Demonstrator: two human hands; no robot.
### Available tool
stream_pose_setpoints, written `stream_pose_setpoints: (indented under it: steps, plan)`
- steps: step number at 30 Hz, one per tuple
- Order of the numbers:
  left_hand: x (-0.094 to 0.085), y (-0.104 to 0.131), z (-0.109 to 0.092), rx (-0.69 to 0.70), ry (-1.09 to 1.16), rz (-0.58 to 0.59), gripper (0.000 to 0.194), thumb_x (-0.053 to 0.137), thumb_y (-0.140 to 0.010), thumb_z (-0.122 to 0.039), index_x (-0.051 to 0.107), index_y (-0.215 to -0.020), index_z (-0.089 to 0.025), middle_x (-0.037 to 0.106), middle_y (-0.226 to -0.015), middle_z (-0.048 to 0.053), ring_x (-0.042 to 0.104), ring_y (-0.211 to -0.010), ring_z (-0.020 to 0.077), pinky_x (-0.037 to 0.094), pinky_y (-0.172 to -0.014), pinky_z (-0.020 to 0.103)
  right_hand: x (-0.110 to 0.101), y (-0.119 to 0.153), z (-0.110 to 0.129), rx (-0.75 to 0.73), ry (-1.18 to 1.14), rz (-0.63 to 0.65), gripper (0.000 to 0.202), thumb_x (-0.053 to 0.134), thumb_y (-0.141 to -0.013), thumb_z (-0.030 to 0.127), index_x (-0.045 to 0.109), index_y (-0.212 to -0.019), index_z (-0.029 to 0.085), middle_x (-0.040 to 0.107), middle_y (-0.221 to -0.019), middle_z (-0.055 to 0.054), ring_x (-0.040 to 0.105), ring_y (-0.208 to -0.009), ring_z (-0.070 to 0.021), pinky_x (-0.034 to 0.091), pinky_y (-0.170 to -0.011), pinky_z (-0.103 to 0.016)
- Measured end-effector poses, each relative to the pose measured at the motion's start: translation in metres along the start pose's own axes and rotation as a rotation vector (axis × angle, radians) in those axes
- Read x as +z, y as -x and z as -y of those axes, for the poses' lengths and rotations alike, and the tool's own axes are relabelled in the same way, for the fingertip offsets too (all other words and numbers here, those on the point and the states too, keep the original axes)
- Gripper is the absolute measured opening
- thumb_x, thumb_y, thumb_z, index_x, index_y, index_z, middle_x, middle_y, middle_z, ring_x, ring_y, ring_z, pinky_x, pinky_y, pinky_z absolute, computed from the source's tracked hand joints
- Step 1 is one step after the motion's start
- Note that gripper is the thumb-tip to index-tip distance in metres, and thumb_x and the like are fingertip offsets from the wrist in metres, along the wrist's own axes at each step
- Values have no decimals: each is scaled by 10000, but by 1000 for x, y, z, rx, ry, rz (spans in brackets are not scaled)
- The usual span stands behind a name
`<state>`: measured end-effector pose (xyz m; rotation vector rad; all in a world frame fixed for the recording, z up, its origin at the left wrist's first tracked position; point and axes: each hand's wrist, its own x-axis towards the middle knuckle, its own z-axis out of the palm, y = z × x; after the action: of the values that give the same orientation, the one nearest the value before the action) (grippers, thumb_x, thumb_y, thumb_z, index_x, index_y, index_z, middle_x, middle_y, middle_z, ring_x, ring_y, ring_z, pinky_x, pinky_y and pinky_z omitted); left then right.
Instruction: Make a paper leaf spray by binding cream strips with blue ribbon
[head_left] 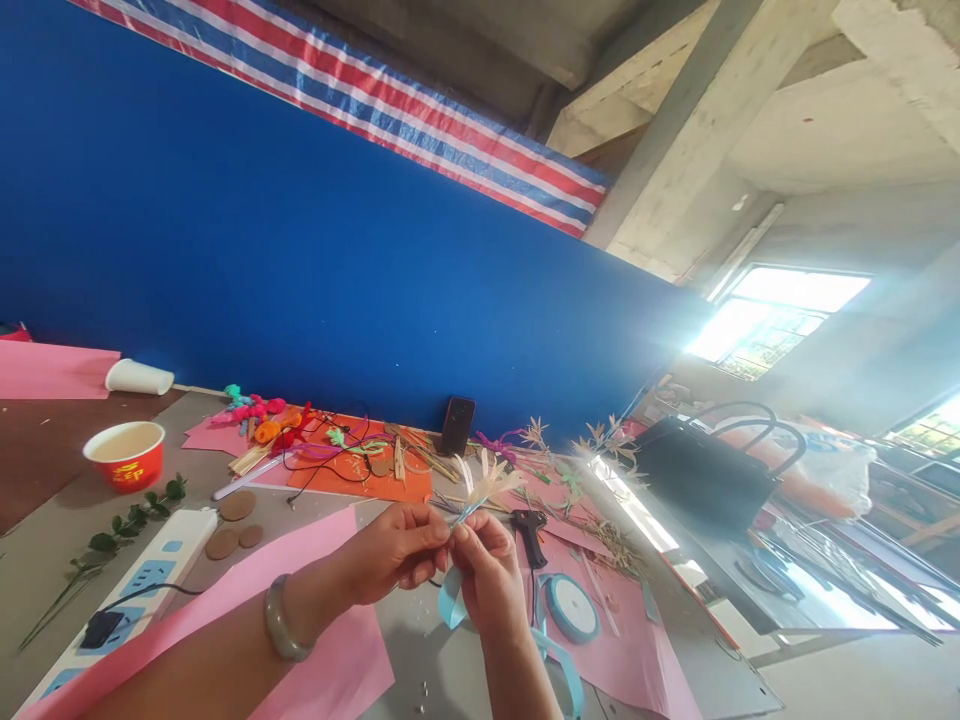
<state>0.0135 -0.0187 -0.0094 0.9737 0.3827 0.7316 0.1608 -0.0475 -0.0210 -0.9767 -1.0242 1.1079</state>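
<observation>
Both my hands meet at the base of a pale, cream-petalled artificial flower, held up over the table. My right hand is closed, thumb and fingers pinching the flower just below its petals. My left hand, with a bangle on its wrist, is closed in a pinch against the same spot, where a light blue ribbon wraps the stem. The ribbon hangs in a loop under the hands. Fingers hide most of the stem. A ribbon spool lies to the right of my right hand.
A black glue gun lies beyond my right hand. On the left are a power strip, a leafy sprig and a red paper bowl. A phone stands against the blue partition. A black bag sits right.
</observation>
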Motion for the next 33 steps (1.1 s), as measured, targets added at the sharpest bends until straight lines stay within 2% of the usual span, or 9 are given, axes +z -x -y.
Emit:
stream_pose_setpoints:
  steps: [6, 12, 20, 29, 33]
  plan:
    - [-1, -4, 8, 39, 21, -62, 287, 698, -706, -368, 527, -651, -145, 584, -576, -1, 393, -393, 38, 180, -361, 176, 3, 1, 3, 22, 20, -21, 357, 753, -654, 450, 501, -677, 197, 486, -517, 56, 391, -419, -79, 292, -424, -209]
    - [6, -4, 10, 131, -4, -124, 267, 706, -689, -336, 539, -617, -141, 564, -528, -14, 387, -374, 40, 203, -357, 177, 3, 3, 9, 93, -35, 11, 336, 764, -664, 392, 491, -685, 197, 454, -509, 73, 378, -434, -71, 266, -449, -201]
    - [10, -3, 15, 225, -65, -206, 277, 706, -703, -337, 535, -604, -144, 555, -496, -20, 408, -372, 49, 266, -371, 183, -1, 6, 14, 65, 3, 47, 273, 732, -720, 336, 512, -665, 183, 531, -579, 32, 437, -486, -86, 309, -478, -215]
    - [12, -4, 21, 278, -104, -245, 285, 694, -737, -360, 536, -632, -147, 519, -469, -38, 423, -388, 58, 294, -382, 185, 1, 8, 17, 38, 53, 18, 276, 739, -701, 341, 520, -656, 179, 487, -523, 49, 358, -447, -72, 254, -448, -213]
    - [14, -2, 22, 304, -151, -318, 273, 688, -741, -365, 542, -659, -149, 513, -470, -41, 443, -398, 65, 315, -388, 182, 3, 9, 15, 10, 89, -19, 281, 734, -706, 348, 523, -638, 175, 473, -526, 52, 333, -453, -68, 241, -447, -213]
